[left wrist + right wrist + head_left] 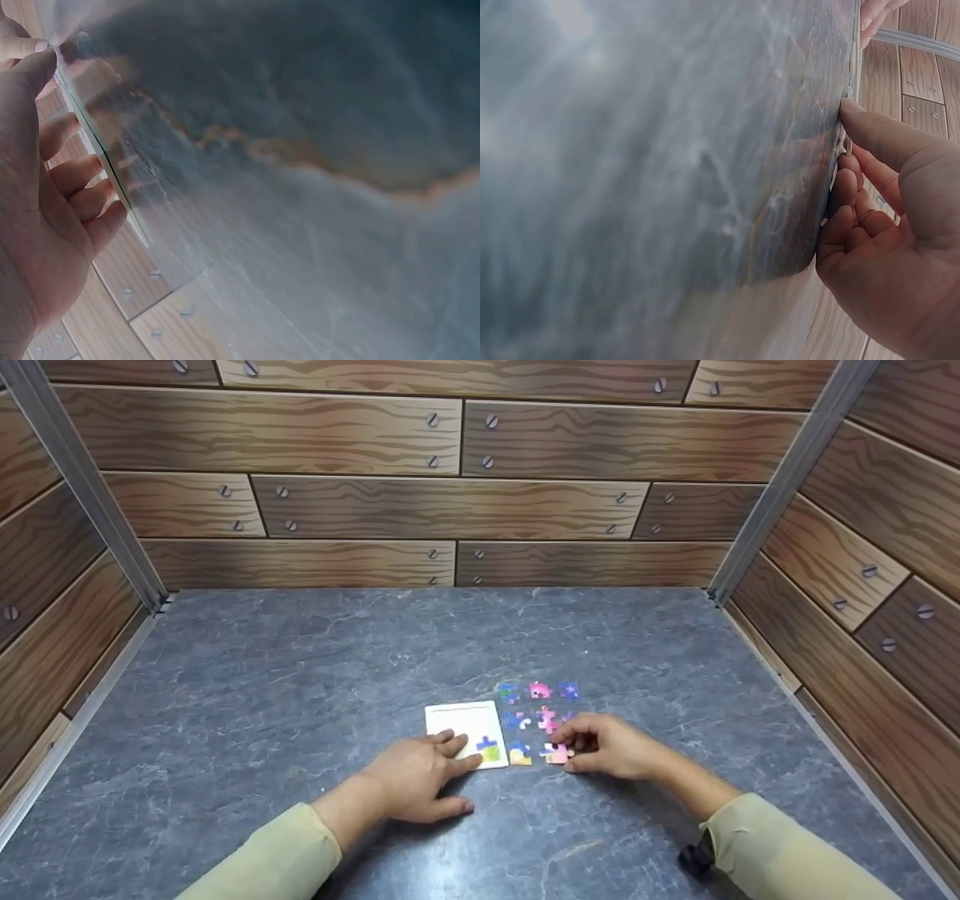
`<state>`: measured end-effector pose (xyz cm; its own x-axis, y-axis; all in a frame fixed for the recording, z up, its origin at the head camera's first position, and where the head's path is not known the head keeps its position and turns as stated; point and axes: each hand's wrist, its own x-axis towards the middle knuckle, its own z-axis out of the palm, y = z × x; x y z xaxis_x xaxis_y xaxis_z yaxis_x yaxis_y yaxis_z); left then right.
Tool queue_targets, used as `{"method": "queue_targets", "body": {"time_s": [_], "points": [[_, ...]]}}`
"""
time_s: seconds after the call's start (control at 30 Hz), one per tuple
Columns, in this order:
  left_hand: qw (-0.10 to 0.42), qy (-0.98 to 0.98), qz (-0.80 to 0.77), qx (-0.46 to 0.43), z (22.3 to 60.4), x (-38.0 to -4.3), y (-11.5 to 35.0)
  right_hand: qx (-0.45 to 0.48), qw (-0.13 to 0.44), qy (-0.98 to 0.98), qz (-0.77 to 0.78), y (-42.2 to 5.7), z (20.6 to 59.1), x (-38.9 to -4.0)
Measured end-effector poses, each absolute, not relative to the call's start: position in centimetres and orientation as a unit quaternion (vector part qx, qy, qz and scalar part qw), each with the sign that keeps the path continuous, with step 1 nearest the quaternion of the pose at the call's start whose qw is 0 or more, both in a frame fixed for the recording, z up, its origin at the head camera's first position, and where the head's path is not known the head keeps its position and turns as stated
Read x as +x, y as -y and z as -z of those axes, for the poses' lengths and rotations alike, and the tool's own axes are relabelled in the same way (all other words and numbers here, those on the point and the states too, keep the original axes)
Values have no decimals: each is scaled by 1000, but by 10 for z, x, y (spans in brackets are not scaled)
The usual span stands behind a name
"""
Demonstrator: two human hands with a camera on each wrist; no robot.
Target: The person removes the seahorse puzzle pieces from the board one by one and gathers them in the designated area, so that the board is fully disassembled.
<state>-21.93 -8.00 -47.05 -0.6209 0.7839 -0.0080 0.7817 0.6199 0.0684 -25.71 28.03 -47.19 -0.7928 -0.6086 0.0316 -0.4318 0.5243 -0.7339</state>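
A white puzzle tray (466, 718) lies flat on the table, with one blue and green jigsaw piece (488, 750) in its lower right corner. My left hand (416, 776) rests on the tray's left and lower part, fingers spread. To the right of the tray, my right hand (611, 746) pinches a pink and yellow jigsaw piece (556, 753) between thumb and fingers, at table level. Beside it lies a yellow and blue piece (520, 753). The right wrist view shows the curled fingers (844, 191) low on the table; the piece is barely visible there.
More loose pieces lie in rows beyond: a pink one (547, 720), a blue and white one (517, 721), and at the back a pink one (539, 691) between two bluish ones. The right hand partly covers another. Wood-patterned walls (360, 506) enclose the grey marbled table (300, 660).
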Motion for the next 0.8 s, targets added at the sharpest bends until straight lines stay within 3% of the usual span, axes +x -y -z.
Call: {"method": "queue_targets", "body": {"time_s": [0.8], "points": [[14,-899,-25,437,471,-219,80,-294,106,-870,380,-278,470,-256]]}}
